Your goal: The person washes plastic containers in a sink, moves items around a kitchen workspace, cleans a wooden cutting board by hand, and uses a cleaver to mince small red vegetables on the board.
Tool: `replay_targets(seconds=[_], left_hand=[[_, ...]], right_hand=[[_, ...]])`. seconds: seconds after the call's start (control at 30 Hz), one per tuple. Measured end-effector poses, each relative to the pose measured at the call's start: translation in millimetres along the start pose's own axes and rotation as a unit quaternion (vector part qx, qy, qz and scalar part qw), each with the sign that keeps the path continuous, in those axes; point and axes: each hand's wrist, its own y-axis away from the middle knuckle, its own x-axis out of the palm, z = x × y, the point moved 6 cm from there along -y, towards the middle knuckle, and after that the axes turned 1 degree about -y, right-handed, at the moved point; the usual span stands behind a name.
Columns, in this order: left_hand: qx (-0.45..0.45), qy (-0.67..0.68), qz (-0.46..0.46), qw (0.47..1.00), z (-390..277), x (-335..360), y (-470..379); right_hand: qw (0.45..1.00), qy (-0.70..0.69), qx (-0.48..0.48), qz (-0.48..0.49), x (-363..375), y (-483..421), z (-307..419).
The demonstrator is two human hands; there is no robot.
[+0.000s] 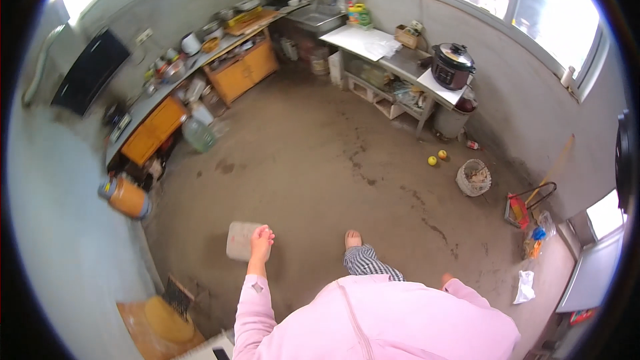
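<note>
In front of me on the left, my left hand [262, 242] is closed on the edge of a pale, translucent plastic container [242, 241], held over the brown floor. The container looks boxy and slightly blurred; its contents cannot be made out. On the right, only a small part of my right hand [447, 278] shows beyond the pink sleeve, low beside my body. Its fingers are hidden, so whether it holds anything is unclear. One foot [353, 239] in a light shoe or sock and a checked trouser leg show between the hands.
An orange gas cylinder [126, 197] stands by the left wall, and a large green bottle [198, 134] near the orange cabinets [243, 71]. On the right are a wastebasket [473, 178], two yellowish fruits [432, 160] and a red dustpan [518, 211]. A pressure cooker [451, 67] sits on the far counter.
</note>
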Motion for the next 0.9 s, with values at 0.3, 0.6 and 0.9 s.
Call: replay_targets(seconds=[0.3,0.6,0.9], left_hand=[[-0.206,-0.209,0.200,0.935,42.9,12.3,-111.1],[-0.375,-0.133,-0.014,0.917,14.7,-59.0,-309.6],[-0.126,0.036,-0.024,0.991,-284.4,96.3,-815.8]], right_hand=[[0.929,-0.346,0.007,-0.133,-251.6,-97.5,393.8],[0.920,-0.105,-0.291,-0.239,-442.7,-279.7,694.0],[0.931,-0.340,0.123,0.048,-503.4,-365.8,682.0]])
